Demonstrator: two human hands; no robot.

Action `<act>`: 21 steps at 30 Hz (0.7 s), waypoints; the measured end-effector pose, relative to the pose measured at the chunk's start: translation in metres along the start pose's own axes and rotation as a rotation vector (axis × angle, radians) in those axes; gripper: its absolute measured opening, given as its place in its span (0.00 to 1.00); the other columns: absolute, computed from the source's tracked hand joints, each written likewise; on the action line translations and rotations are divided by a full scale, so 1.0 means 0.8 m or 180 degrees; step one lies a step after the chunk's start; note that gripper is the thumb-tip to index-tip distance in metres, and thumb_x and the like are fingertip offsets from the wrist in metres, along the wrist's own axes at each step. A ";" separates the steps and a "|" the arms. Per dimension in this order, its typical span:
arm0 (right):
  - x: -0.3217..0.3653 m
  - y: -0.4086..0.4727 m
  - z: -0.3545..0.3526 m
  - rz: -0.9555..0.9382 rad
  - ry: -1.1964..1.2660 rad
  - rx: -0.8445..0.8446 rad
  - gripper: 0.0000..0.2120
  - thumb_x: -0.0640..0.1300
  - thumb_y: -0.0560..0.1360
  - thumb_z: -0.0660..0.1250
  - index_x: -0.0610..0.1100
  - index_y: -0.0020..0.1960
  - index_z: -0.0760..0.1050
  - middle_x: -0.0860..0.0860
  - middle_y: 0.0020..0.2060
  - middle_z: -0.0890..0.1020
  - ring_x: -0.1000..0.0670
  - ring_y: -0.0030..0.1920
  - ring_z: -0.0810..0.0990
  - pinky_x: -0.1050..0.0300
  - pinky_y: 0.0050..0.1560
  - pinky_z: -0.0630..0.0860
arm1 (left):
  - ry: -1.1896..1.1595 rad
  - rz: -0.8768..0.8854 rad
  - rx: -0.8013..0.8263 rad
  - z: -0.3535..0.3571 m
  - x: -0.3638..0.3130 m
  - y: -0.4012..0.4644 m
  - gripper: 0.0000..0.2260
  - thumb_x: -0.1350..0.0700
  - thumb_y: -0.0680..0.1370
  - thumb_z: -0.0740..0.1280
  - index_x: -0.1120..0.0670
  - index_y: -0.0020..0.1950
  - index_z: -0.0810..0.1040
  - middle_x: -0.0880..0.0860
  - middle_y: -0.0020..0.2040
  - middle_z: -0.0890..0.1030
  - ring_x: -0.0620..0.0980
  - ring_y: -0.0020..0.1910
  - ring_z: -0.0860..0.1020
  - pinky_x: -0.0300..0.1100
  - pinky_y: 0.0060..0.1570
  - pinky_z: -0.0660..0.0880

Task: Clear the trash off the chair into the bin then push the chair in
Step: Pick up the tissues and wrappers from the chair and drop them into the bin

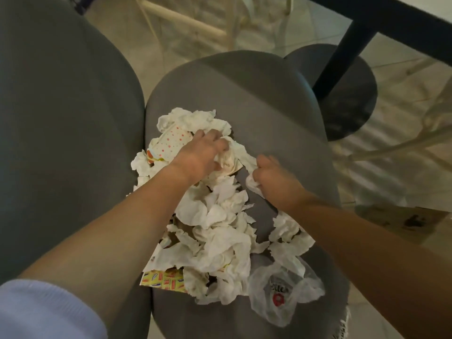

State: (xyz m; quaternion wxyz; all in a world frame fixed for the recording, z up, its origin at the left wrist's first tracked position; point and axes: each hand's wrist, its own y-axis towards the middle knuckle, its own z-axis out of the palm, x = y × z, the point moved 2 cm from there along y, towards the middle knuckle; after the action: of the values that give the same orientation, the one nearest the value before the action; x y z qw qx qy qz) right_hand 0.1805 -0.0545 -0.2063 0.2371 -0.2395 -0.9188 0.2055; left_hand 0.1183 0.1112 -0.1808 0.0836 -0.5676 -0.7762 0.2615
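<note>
Trash (215,216) heaped on chair (244,89), left hand (203,155) and right hand (276,179) fingers each curled around crumpled tissue.

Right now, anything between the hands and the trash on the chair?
Nothing visible. The left hand and right hand each already grip crumpled napkins on the chair seat. No bin is in view, so that path cannot be judged.
</note>
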 end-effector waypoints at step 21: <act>0.006 -0.023 -0.033 -0.0523 0.1498 -0.0980 0.09 0.29 0.72 0.63 0.34 0.47 0.82 0.42 0.69 0.68 0.43 0.67 0.69 0.65 0.60 0.62 | -0.1458 0.0691 -0.0268 -0.019 -0.049 -0.014 0.11 0.68 0.74 0.64 0.56 0.53 0.75 0.50 0.48 0.69 0.48 0.47 0.72 0.32 0.46 0.68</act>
State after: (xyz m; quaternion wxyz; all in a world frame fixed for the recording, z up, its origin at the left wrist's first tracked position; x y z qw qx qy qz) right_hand 0.1846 -0.0593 -0.1744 0.4205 -0.2386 -0.8752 -0.0174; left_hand 0.1288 0.0771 -0.1559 -0.1466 -0.5766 -0.7196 0.3581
